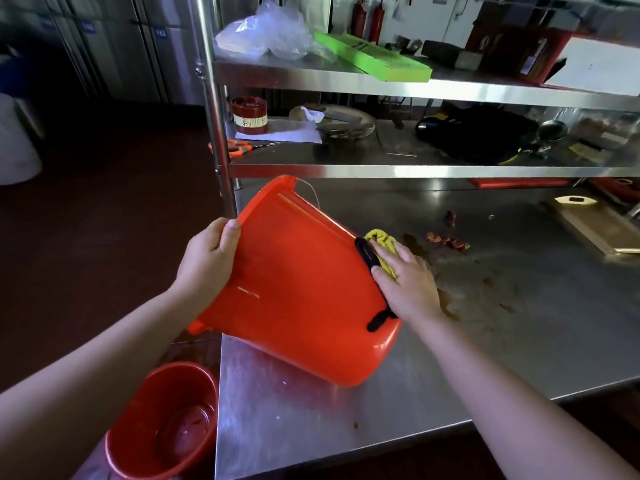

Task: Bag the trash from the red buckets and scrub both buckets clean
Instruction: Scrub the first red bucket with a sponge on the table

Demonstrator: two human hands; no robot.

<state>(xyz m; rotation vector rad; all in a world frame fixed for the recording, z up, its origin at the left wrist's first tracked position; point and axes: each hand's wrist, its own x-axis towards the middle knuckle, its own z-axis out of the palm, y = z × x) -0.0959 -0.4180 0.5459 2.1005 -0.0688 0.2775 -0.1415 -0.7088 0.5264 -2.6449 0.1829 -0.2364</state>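
Observation:
A red bucket (pixel 298 278) lies tilted on its side on the steel table (pixel 485 341), its mouth facing right. My left hand (pixel 204 261) grips its base end, thumb over the edge. My right hand (pixel 405 282) presses a yellow cloth (pixel 382 242) against the bucket's rim, beside the black handle (pixel 367 254), fingers fairly straight. A second red bucket (pixel 162 424) stands upright on the floor at the lower left, with wet dirt inside.
Reddish food scraps (pixel 446 240) and brown stains lie on the table right of the bucket. A wooden board (pixel 595 226) sits far right. Steel shelves (pixel 381 168) above hold orange scissors (pixel 235 147), a red tin, plates, a green box and a plastic bag (pixel 266 32).

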